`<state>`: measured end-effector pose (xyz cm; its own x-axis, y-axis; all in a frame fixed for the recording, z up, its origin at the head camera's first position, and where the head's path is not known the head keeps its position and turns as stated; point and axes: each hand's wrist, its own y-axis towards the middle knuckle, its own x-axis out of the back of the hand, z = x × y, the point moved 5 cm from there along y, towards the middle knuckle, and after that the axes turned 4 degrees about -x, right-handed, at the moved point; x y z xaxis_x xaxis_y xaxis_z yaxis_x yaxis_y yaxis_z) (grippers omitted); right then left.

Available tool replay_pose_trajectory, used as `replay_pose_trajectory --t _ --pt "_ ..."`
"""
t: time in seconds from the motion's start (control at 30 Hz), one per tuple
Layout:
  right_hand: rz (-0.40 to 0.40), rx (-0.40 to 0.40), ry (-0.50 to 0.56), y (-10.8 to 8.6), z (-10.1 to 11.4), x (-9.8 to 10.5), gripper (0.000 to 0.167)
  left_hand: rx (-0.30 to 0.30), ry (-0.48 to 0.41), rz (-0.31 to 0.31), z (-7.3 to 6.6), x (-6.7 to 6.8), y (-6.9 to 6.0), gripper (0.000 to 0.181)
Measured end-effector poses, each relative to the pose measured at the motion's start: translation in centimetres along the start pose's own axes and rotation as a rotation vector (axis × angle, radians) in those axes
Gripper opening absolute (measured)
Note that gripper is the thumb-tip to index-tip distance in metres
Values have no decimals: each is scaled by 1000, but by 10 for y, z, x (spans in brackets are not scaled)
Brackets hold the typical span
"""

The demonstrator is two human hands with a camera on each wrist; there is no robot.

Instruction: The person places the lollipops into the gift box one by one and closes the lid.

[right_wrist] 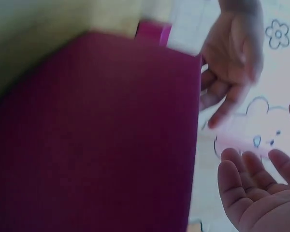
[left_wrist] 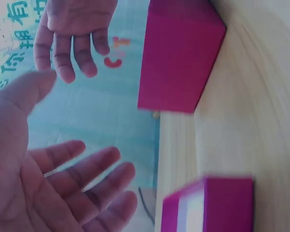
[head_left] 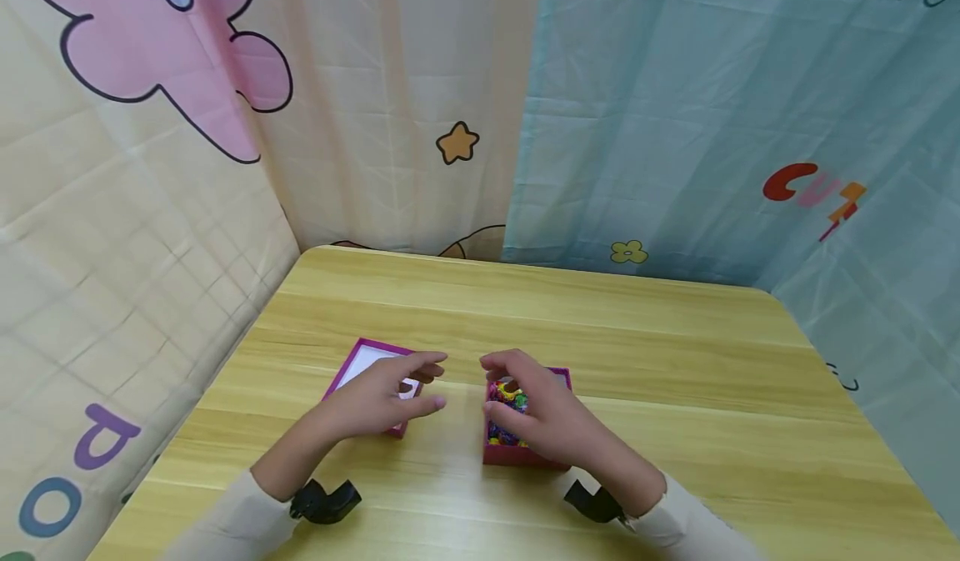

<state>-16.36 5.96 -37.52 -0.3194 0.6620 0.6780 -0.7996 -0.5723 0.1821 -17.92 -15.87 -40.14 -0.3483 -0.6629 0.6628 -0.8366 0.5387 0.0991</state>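
A magenta box (head_left: 525, 456) stands on the table, filled with small, shiny, multicoloured pieces (head_left: 504, 436) that look like wrapped candies. Over it hovers my right hand (head_left: 543, 411), fingers loosely bent and holding nothing, covering much of the contents. To the left lies a shallow magenta lid (head_left: 360, 365) with a white inside, facing up. My left hand (head_left: 382, 394) is above the lid's right part, its fingers relaxed and apart from it. In the left wrist view the box's side (left_wrist: 179, 58) and the lid's corner (left_wrist: 227, 203) show. The right wrist view is mostly filled by the box wall (right_wrist: 101, 135).
The wooden table (head_left: 637, 336) extends beyond both boxes to a back edge along printed curtains (head_left: 405, 86). A black strap (head_left: 326, 501) is on the left wrist and another black strap (head_left: 594, 501) on the right.
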Motion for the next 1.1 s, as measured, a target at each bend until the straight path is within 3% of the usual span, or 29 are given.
replay_pose_trajectory --t 0.23,0.37,0.5,0.8,0.9,1.1 --pt "160 -70 105 14 15 -42 59 167 119 -176 19 40 -24 63" --pt "204 -108 164 21 20 -66 68 242 189 -231 30 59 -37 69" --pt "198 -151 210 26 21 -84 74 316 163 -195 44 68 -44 74" --pt "100 -284 314 44 10 -112 80 472 -12 -70 76 72 -56 86" --pt "68 -329 353 47 7 -118 81 527 -48 -60 84 72 -57 88" --pt "53 -407 422 48 2 -126 84 562 -86 -59 89 68 -55 86"
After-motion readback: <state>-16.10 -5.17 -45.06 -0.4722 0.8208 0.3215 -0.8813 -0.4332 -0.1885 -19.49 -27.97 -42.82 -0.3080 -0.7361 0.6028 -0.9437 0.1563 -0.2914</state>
